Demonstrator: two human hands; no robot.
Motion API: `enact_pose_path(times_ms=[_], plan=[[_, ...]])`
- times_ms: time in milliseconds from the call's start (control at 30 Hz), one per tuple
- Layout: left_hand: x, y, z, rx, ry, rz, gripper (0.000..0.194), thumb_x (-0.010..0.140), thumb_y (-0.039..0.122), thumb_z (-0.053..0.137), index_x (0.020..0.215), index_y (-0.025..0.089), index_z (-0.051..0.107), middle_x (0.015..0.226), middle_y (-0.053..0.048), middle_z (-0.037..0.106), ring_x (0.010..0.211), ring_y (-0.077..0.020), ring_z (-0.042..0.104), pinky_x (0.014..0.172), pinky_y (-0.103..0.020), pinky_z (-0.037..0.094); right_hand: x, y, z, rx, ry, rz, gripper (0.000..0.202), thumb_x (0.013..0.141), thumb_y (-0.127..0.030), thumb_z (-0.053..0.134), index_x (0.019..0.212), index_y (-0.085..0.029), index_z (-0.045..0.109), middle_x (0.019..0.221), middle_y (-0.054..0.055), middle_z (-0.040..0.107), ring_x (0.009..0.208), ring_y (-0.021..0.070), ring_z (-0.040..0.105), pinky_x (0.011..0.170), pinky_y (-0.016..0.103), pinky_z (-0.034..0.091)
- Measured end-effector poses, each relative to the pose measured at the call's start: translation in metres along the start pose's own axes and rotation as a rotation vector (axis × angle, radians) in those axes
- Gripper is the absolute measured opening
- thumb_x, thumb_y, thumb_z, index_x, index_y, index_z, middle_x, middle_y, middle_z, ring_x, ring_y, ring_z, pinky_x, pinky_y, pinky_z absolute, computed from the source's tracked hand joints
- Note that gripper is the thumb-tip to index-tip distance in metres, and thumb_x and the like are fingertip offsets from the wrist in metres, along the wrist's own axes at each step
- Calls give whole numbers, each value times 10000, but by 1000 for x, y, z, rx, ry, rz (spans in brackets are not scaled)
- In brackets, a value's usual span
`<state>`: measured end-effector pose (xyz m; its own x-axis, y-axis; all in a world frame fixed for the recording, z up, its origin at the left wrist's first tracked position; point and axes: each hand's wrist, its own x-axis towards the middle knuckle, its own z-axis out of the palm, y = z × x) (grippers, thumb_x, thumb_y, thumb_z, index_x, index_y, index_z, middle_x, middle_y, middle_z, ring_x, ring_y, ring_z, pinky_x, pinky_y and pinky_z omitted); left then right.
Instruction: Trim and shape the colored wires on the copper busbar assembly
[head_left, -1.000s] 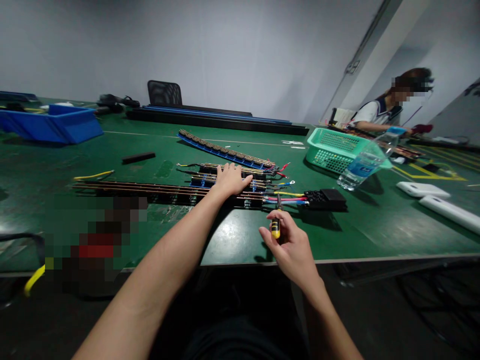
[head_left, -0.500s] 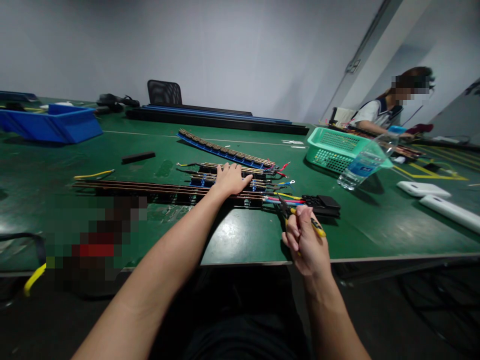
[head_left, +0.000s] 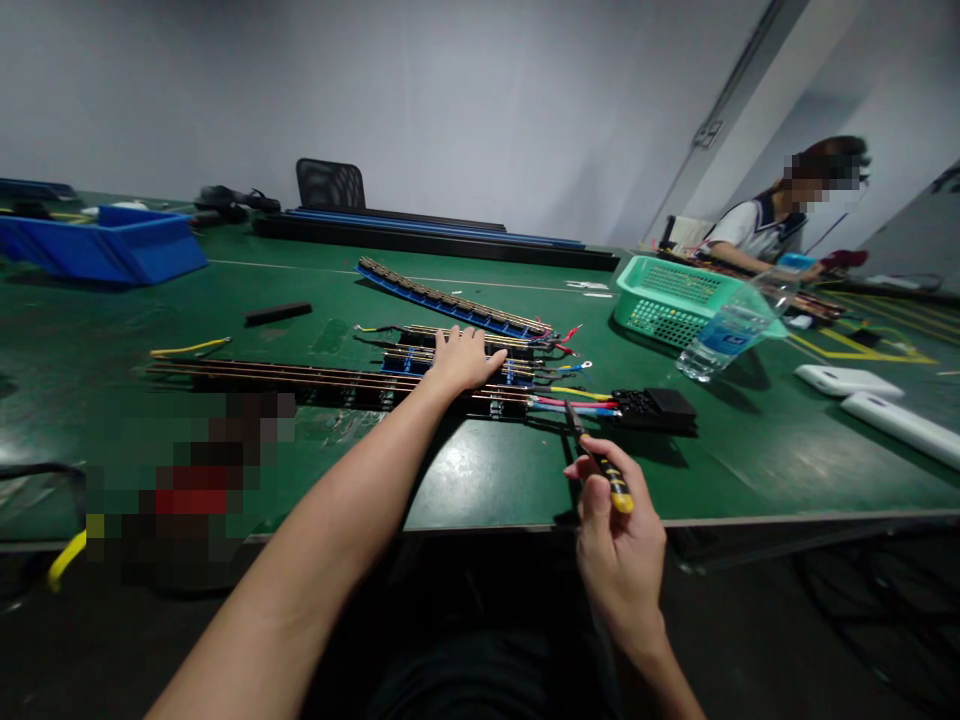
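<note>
Partly hidden in the closed right hand (head_left: 621,545), the pliers (head_left: 600,462) show only yellow-black handles; left hand (head_left: 459,360) lies open on the rails (head_left: 300,378).

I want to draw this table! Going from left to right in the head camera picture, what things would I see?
Blue bin → yellow wire → small black bar → left hand pressing on the long copper strips → right hand holding the black-and-yellow tool → black connector block → water bottle → white bars.
</note>
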<state>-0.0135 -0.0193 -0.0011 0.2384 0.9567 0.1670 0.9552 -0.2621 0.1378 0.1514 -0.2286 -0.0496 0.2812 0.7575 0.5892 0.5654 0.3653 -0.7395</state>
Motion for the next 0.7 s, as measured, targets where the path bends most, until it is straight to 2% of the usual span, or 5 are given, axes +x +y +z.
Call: enact_pose_path(times_ms=[100, 233, 367, 533, 700], plan=[[1, 0, -1, -4, -20, -4, 662, 1027, 607, 347, 1451, 145, 559, 1534, -166, 529, 1454, -381, 404, 1212, -574, 264, -7, -13, -10, -44, 8, -114, 274, 997, -339, 580, 1230, -230, 674, 906, 47, 734, 786, 175, 710, 745, 282, 553], [0, 1, -3, -2, -43, -6, 664, 1030, 610, 334, 1463, 154, 545, 1552, -162, 511, 1466, -381, 388, 1215, -577, 254, -3, -24, -17, 58, 59, -60, 285, 1001, -380, 577, 1202, -218, 698, 895, 53, 716, 721, 167, 675, 672, 282, 542], [-2, 1, -5, -10, -40, -6, 641, 1036, 595, 335, 1455, 161, 551, 1552, -158, 514, 1471, -375, 385, 1216, -570, 255, 26, -15, -12, 298, 90, 62, 347, 991, -480, 591, 1194, -210, 669, 827, 31, 684, 451, 80, 474, 402, 213, 365], [-3, 0, -4, -9, -29, 10, 658, 1041, 600, 327, 1464, 142, 540, 1551, -169, 510, 1471, -385, 384, 1216, -574, 253, 72, 2, -5, 412, 30, 169, 454, 943, -611, 612, 1147, -206, 646, 773, 10, 660, 404, 56, 410, 369, 206, 319], [-1, -1, 0, -11, -4, 11, 656, 1032, 621, 328, 1451, 171, 558, 1529, -160, 536, 1455, -385, 403, 1212, -576, 258, 93, 14, 4, 484, -38, 199, 525, 903, -668, 627, 1134, -196, 644, 743, -10, 641, 391, 44, 386, 367, 199, 280]])
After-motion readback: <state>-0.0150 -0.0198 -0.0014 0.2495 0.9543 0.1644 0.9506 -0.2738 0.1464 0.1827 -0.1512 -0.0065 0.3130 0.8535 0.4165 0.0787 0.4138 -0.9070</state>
